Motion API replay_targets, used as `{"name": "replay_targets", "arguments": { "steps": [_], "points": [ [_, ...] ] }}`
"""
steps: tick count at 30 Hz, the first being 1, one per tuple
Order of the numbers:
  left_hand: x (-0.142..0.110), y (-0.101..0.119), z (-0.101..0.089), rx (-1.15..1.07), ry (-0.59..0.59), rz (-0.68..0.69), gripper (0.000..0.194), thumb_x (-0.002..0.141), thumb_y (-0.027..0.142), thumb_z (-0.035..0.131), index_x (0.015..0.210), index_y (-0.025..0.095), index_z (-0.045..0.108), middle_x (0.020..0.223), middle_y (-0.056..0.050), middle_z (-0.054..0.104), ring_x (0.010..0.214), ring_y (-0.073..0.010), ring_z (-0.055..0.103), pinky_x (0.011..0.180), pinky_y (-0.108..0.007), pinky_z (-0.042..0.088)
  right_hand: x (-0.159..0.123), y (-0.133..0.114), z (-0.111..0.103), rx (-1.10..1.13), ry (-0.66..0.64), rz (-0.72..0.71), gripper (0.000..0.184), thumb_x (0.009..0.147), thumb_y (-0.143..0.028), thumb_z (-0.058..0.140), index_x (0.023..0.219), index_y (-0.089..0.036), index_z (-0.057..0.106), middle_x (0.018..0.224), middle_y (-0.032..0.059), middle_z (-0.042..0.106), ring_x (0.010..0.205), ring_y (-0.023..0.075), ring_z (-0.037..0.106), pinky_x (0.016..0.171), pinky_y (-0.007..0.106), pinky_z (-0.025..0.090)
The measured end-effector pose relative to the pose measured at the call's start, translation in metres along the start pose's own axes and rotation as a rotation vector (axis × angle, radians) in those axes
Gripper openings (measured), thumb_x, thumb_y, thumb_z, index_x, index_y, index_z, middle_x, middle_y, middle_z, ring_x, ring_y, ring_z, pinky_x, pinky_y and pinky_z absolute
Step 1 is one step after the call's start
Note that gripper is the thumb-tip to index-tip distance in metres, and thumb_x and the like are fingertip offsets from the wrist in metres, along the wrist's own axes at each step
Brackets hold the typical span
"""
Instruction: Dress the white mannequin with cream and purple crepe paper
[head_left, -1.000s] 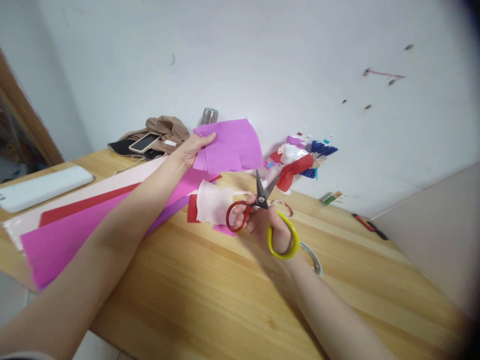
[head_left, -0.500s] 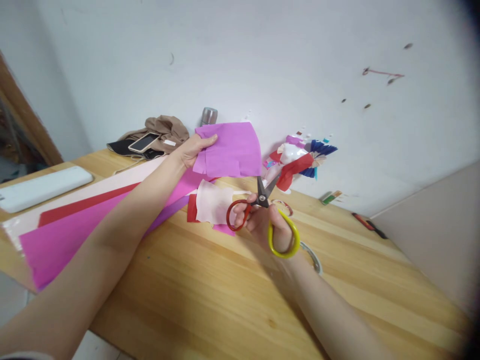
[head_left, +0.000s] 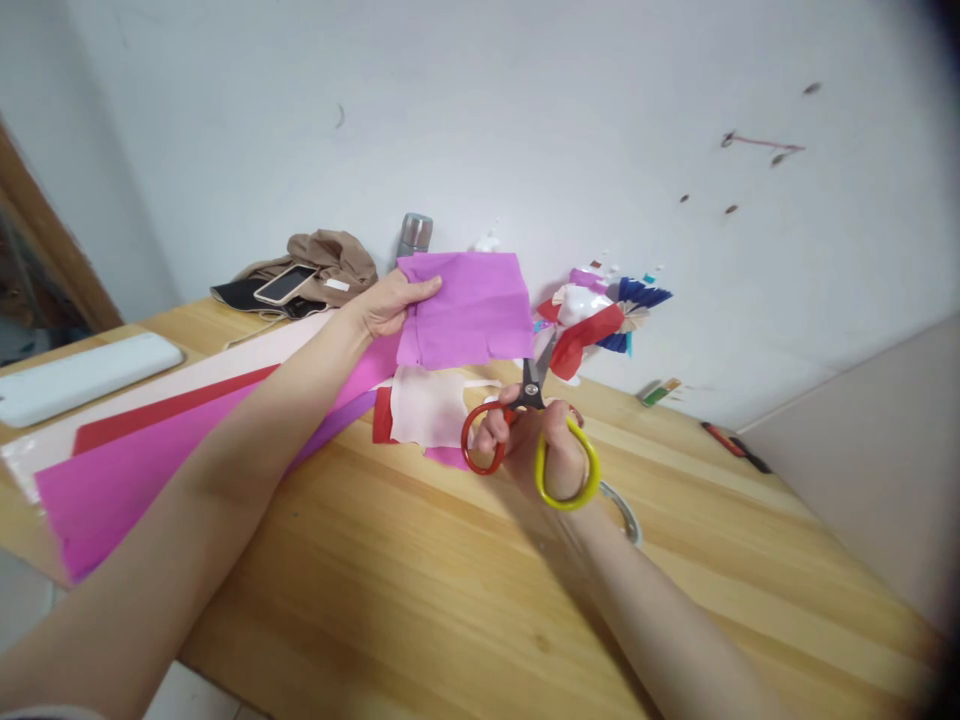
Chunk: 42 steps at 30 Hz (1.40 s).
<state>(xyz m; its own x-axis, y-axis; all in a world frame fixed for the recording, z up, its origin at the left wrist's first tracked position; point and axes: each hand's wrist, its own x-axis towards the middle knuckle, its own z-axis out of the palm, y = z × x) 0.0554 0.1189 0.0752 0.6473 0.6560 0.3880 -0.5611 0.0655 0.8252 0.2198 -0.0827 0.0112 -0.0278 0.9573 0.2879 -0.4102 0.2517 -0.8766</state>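
Note:
My left hand pinches the left edge of a folded purple crepe paper sheet, thumb on top, holding it up above the table. In my right hand is a pair of scissors with one red and one yellow handle loop. Their dark blades are parted and point up at the sheet's lower right corner; one blade is partly hidden by the paper. Below the sheet lie cut pieces, a pale pink one over a red one.
Long pink, red and magenta paper strips stretch along the left of the wooden table. Behind are a phone, brown cloth and a grey bottle. Crumpled coloured paper and a cutter lie right; a white case sits left.
The purple sheet has shifted slightly right and down and now hangs flatter. The scissor blades have come closer together, near the sheet's lower right corner.

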Motion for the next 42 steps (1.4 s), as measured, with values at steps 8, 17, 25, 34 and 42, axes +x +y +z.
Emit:
{"name": "replay_targets", "arguments": {
  "steps": [8, 17, 25, 34, 42],
  "points": [
    [0.001, 0.001, -0.003, -0.026, 0.016, 0.011, 0.026, 0.088, 0.005, 0.066, 0.114, 0.007, 0.068, 0.115, -0.017, 0.074, 0.12, -0.0312, 0.066, 0.116, -0.053, 0.042, -0.003, -0.001, 0.003, -0.006, -0.036, -0.001, 0.05, 0.081, -0.078, 0.055, 0.087, -0.028, 0.053, 0.049, -0.0098, 0.037, 0.035, 0.0107, 0.036, 0.038, 0.025, 0.035],
    [-0.001, 0.006, -0.003, 0.082, 0.009, 0.034, 0.026, 0.083, 0.011, 0.07, 0.109, 0.011, 0.071, 0.11, -0.012, 0.076, 0.117, -0.0289, 0.067, 0.111, -0.049, 0.048, -0.003, 0.0, 0.009, -0.032, -0.073, 0.015, 0.049, 0.079, -0.076, 0.061, 0.084, -0.028, 0.05, 0.042, -0.0133, 0.035, 0.029, 0.0085, 0.028, 0.033, 0.022, 0.033],
    [-0.005, 0.013, -0.002, 0.168, -0.006, 0.054, 0.043, 0.067, 0.007, 0.077, 0.109, 0.013, 0.071, 0.113, -0.013, 0.075, 0.122, -0.0327, 0.064, 0.112, -0.049, 0.046, -0.004, 0.006, 0.01, -0.044, -0.033, 0.009, 0.049, 0.079, -0.074, 0.063, 0.085, -0.027, 0.05, 0.043, -0.0127, 0.037, 0.029, 0.0082, 0.031, 0.032, 0.02, 0.031],
    [-0.007, 0.016, 0.008, 0.219, -0.004, 0.043, 0.054, 0.067, -0.007, 0.067, 0.119, 0.009, 0.064, 0.106, -0.009, 0.076, 0.126, -0.0322, 0.06, 0.108, -0.048, 0.046, -0.006, 0.003, 0.011, -0.03, -0.002, 0.04, 0.049, 0.075, -0.071, 0.07, 0.085, -0.025, 0.056, 0.051, -0.0067, 0.05, 0.045, 0.0158, 0.057, 0.046, 0.03, 0.048],
    [-0.007, 0.016, 0.008, 0.234, -0.065, 0.05, 0.06, 0.061, 0.0, 0.079, 0.119, 0.008, 0.065, 0.112, -0.016, 0.074, 0.12, -0.0387, 0.063, 0.106, -0.053, 0.05, -0.007, -0.001, 0.013, 0.049, -0.109, 0.053, 0.04, 0.083, -0.064, 0.064, 0.092, -0.025, 0.059, 0.067, -0.0012, 0.058, 0.065, 0.0223, 0.066, 0.065, 0.042, 0.057]
  ]
}}
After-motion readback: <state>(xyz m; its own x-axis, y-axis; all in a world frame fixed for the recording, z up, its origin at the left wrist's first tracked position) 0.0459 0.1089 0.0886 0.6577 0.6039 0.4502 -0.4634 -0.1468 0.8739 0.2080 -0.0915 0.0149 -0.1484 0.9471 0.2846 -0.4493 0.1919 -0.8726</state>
